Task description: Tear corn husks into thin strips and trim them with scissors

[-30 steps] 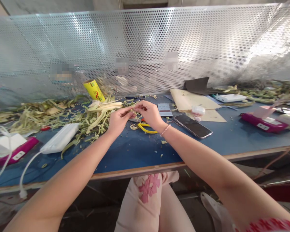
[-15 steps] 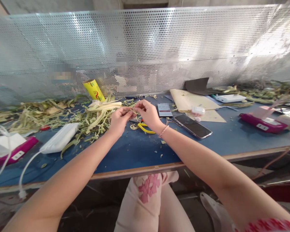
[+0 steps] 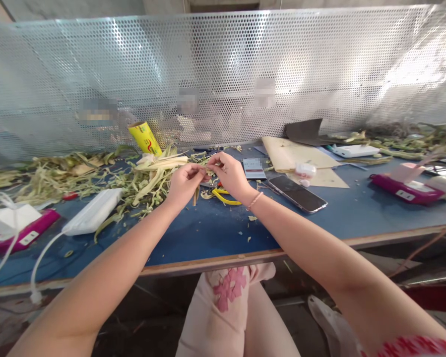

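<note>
Above the blue table, my left hand (image 3: 185, 183) is closed in a pinch, its fingertips almost meeting those of my right hand (image 3: 230, 174). Between them is a small piece of dry plant (image 3: 208, 171), mostly hidden by the fingers. A thin brownish strip (image 3: 195, 197) shows under my left fingers; whether it is part of that piece I cannot tell. My right hand, with a beaded bracelet at the wrist, is pinched too. Just below it lies a tool with yellow handles (image 3: 225, 198), partly covered. Dried leaves and stems (image 3: 148, 186) are heaped beside my left hand.
A yellow tube (image 3: 145, 139) leans near the perforated metal screen (image 3: 223, 59). A white power bank (image 3: 93, 212) and magenta socket strip (image 3: 32, 233) sit left. Rightward are a phone (image 3: 297, 193), an earphone case (image 3: 305, 170), brown paper (image 3: 287, 152) and another magenta socket strip (image 3: 405, 191).
Both hands stay close together at nearly the same spot, with slight finger movement. The brownish strip now shows below my left fingers, where it was not visible before.
</note>
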`<control>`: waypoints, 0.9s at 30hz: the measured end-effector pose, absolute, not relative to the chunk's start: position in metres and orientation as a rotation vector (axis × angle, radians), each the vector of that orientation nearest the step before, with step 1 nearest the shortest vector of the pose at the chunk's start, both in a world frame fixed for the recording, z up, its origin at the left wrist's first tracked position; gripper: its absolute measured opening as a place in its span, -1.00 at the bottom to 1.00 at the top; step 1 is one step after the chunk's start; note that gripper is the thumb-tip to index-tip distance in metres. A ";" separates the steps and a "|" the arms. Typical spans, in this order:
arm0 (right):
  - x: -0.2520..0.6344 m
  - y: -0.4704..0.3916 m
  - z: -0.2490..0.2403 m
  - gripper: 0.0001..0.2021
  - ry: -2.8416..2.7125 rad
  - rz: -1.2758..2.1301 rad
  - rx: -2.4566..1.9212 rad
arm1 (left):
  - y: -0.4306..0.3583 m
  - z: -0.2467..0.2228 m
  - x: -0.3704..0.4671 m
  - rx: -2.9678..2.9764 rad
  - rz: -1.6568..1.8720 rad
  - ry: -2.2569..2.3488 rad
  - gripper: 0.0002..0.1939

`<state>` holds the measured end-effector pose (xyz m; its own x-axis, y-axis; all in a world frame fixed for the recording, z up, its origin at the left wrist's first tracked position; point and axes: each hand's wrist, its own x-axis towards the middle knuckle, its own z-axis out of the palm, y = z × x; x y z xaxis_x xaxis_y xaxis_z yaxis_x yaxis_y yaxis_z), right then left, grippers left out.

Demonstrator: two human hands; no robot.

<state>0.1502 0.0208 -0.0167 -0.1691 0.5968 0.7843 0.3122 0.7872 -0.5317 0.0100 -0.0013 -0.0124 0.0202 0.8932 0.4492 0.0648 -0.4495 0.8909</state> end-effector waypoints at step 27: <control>0.153 0.016 -0.018 -0.83 -1.981 -0.103 -0.791 | -0.003 -0.013 0.011 1.733 1.430 1.093 -0.83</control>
